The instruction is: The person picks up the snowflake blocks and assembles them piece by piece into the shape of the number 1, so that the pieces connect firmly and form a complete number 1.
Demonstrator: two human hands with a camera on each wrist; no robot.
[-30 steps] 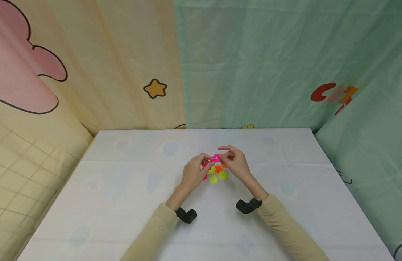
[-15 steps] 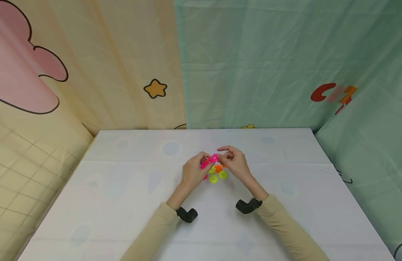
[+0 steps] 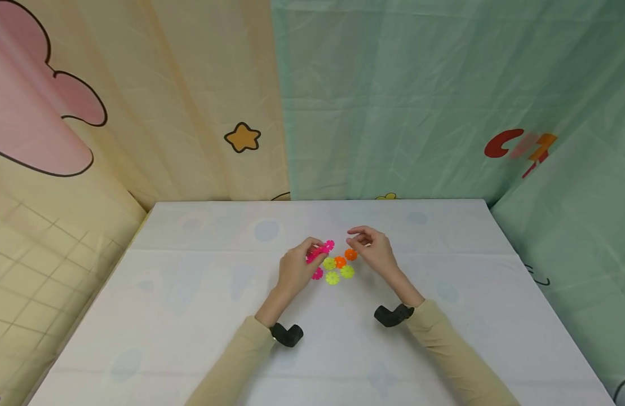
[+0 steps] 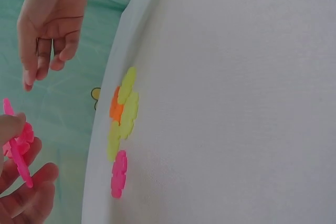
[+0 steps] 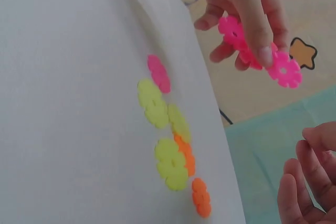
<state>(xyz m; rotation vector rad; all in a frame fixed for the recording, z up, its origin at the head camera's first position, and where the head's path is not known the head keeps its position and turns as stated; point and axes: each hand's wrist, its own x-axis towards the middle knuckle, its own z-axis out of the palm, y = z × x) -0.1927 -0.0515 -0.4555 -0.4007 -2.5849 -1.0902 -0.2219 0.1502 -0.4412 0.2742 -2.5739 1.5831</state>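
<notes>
My left hand [image 3: 294,269] pinches several pink flower-shaped snowflake discs [image 5: 286,71] joined together, held above the table. In the left wrist view, one of these pink discs [image 4: 21,163] shows edge-on between thumb and fingers, which partly cover the rest. To the right and apart from them is my right hand [image 3: 374,250], its fingers loosely bent with nothing visible between them. On the table beneath lie loose discs: a pink disc [image 3: 317,273], several yellow discs such as the front one [image 3: 332,277], and two orange discs, the farther one [image 3: 350,254] closest to my right hand.
A white cloth with pale blue spots covers the table [image 3: 200,316]. Its far edge meets a printed curtain [image 3: 393,113] of beige and green. Black camera mounts [image 3: 288,335] sit at both wrists.
My right hand has let go of the pink discs and moved right, uncovering an orange disc. My left hand has shifted slightly left, still holding the joined discs.
</notes>
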